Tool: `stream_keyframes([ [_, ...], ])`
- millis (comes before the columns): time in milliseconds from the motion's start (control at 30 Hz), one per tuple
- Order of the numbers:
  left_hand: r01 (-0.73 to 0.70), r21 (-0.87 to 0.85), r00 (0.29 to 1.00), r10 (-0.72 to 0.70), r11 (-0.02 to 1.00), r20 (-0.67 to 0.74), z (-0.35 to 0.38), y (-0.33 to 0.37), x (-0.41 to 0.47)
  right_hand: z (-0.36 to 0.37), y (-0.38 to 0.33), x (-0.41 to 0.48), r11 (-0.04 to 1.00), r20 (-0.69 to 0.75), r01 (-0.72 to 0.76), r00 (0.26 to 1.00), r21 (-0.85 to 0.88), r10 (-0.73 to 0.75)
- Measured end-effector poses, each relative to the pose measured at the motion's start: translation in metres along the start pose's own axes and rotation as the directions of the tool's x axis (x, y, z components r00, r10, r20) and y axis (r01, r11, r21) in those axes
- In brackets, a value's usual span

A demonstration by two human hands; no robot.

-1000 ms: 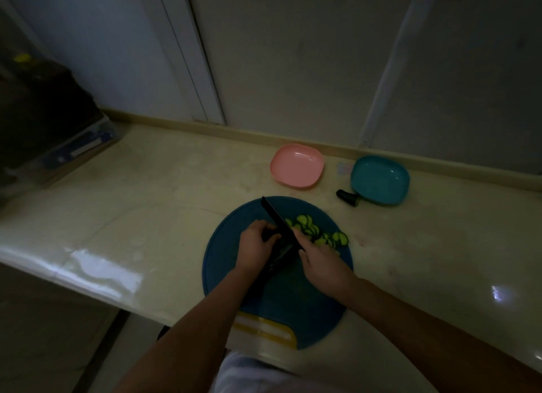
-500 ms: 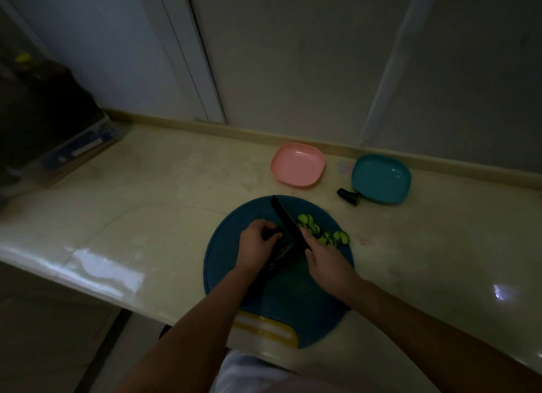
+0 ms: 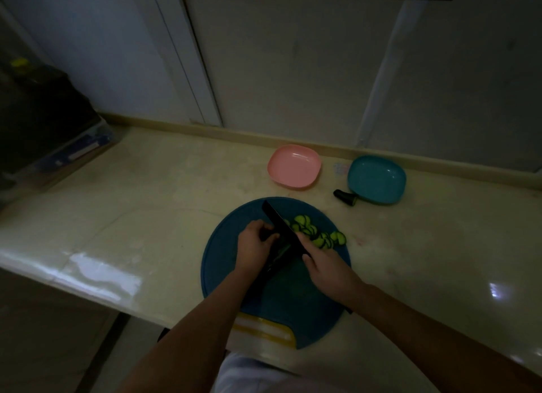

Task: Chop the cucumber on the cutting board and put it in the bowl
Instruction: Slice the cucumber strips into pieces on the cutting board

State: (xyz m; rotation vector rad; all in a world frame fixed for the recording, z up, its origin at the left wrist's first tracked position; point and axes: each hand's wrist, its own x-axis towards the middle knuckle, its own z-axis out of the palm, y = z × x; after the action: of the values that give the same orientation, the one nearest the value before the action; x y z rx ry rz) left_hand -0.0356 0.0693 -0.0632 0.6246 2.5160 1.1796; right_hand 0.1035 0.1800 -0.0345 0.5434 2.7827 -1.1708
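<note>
Slices of pale green cucumber point(image 3: 319, 235) lie heaped on the upper right part of the round dark blue cutting board point(image 3: 228, 275), at lower centre of the frame. The left hand point(image 3: 253, 247) curls its fingers over the dark uncut cucumber length point(image 3: 278, 260), just left of the black knife blade point(image 3: 281, 226). The right hand point(image 3: 324, 266) grips the knife's handle, hidden inside its fist. Above the board on the cream stone countertop point(image 3: 146, 216) sit a pink square plastic bowl point(image 3: 294, 166) and a teal square plastic bowl point(image 3: 376, 179), with a dark cut-off cucumber end point(image 3: 346, 198) just beside the teal one.
</note>
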Motion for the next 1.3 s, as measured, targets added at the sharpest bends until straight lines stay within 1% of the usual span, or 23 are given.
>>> stream_keyframes([
  [233, 0.002, 0.026, 1.000, -0.002, 1.000, -0.005, 0.000, 0.000, 0.001, 0.001, -0.002, 0.004, 0.999, 0.021, -0.002, 1.000, -0.050, 0.003],
  [400, -0.021, 0.059, 0.999, 0.022, 0.998, -0.026, 0.000, 0.002, 0.000, 0.002, -0.006, 0.015, 0.992, 0.038, 0.015, 0.999, -0.123, -0.010],
  [533, -0.044, 0.069, 0.999, 0.045, 0.997, -0.009, -0.001, 0.000, -0.001, 0.003, -0.009, 0.019, 0.989, 0.047, 0.004, 0.999, -0.148, 0.003],
  [667, -0.083, 0.053, 0.996, 0.082, 0.995, 0.014, -0.003, -0.005, -0.004, 0.005, -0.004, 0.017, 0.992, 0.033, -0.026, 0.999, -0.121, 0.031],
  [800, -0.067, 0.018, 0.998, 0.067, 0.998, 0.010, -0.004, -0.003, -0.004, 0.003, 0.001, 0.008, 0.996, 0.005, -0.062, 0.998, -0.063, 0.062],
  [1033, -0.051, 0.010, 0.999, 0.051, 0.999, 0.016, -0.004, -0.002, -0.004, 0.001, 0.000, 0.003, 1.000, 0.014, -0.016, 1.000, -0.004, 0.016],
  [1300, -0.030, 0.014, 0.999, 0.029, 0.999, 0.013, -0.004, -0.003, -0.003, -0.002, -0.002, 0.004, 1.000, 0.038, 0.005, 0.999, 0.001, -0.005],
])
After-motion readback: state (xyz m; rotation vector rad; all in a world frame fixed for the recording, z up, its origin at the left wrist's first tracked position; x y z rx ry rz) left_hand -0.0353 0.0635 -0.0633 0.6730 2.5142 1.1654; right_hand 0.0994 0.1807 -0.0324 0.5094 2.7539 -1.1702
